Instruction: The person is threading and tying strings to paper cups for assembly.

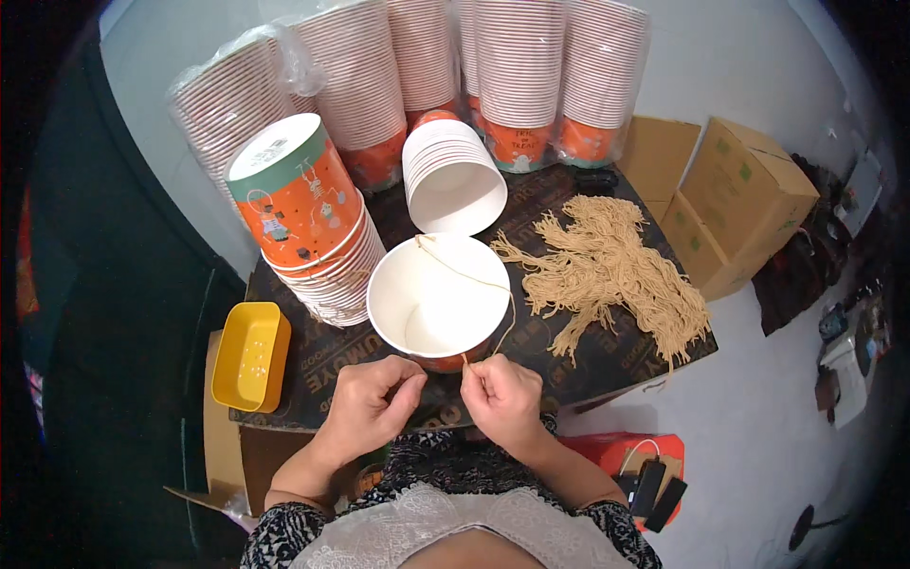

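Observation:
A white-lined paper bucket (436,313) stands upright at the near middle of the table, its mouth facing up. A tan cord (471,275) hangs from its far rim, crosses the opening and loops over the right side toward my right hand. My right hand (505,398) is closed just in front of the bucket, and a short end of cord sticks up from its pinched fingers. Beside the bucket's near left side, my left hand (377,403) is closed with thumb against fingers. Whatever it may hold is hidden.
A bundle of tan cords (607,275) lies on the right. Orange buckets (303,204) stand stacked upside down at left, near a yellow tray (251,358). Another bucket stack (457,180) lies behind; tall wrapped stacks (519,66) line the wall. Cardboard boxes (744,204) sit at right.

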A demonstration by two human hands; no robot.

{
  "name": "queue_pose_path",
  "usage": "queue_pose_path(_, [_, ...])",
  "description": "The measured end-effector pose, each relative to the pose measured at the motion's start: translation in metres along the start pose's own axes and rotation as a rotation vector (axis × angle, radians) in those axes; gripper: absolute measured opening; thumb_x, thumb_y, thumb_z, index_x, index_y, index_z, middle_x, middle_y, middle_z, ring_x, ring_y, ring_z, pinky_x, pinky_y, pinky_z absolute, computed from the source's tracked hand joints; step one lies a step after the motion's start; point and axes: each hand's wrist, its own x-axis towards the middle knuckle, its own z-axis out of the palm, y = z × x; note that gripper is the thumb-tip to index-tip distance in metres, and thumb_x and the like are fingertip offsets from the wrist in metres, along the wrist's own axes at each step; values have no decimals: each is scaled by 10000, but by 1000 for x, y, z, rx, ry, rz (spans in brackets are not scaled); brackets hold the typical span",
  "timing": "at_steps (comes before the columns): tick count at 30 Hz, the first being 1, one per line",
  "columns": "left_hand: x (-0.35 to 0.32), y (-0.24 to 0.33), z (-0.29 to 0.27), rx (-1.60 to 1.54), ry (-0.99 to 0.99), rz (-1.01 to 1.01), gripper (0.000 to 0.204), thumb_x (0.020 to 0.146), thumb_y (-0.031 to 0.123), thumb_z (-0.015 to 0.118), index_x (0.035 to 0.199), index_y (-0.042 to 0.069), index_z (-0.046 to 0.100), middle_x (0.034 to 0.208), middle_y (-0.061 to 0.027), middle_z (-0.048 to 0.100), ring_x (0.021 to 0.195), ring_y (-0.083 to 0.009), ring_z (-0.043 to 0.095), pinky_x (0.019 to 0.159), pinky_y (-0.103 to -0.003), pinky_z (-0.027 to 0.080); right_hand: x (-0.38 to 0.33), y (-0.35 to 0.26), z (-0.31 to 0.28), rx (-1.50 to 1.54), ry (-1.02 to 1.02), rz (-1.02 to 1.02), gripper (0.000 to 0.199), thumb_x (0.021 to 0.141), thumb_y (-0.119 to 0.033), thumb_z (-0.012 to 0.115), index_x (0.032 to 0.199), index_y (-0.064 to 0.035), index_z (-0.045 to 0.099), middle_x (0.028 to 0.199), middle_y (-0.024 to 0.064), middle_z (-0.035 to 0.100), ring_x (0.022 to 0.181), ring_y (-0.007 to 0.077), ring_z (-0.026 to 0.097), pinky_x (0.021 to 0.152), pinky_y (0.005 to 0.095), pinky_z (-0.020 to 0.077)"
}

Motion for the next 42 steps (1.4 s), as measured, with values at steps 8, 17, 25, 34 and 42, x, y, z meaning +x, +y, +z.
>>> queue_pose_path(8, [4,0,-1,-14,28,87,33,858,17,663,864,-15,672,681,-110,656,574,-186,643,536,-296,490,4,-1,3,-10,-12,8,194,771,-5,747,750,-63,563,594,92,579,506,262,617,458,372,467])
queue_pose_path(17, [61,5,-23,197,-64,222,219,852,28,655,1069,-2,637,937,-154,614,816,-338,635,723,-405,517,9,2,5,-31,3,-17,172,779,-6,735,773,-55,571,611,106,581,527,285,618,475,388,479])
queue_pose_path(25, [102,-13,-15,28,-719,199,308,927,92,582,1215,-6,629,1044,-201,682,942,-338,668,837,-399,514,12,6,6,-30,12,-53,164,781,3,729,789,-51,574,632,116,590,545,294,624,489,395,487])
queue_pose_path(34, [109,-19,-7,18,-825,90,136,898,79,617,1007,12,666,829,-147,682,782,-249,671,718,-350,511,13,9,3,-9,-4,-70,167,783,-5,738,797,-47,577,640,114,596,559,294,634,502,391,496])
queue_pose_path(42, [102,-13,-2,137,-568,124,148,880,124,610,804,-3,598,691,-133,623,651,-241,626,625,-355,483,15,11,-11,-8,-48,-20,139,802,-31,734,881,-56,622,754,113,631,620,294,653,540,389,519])
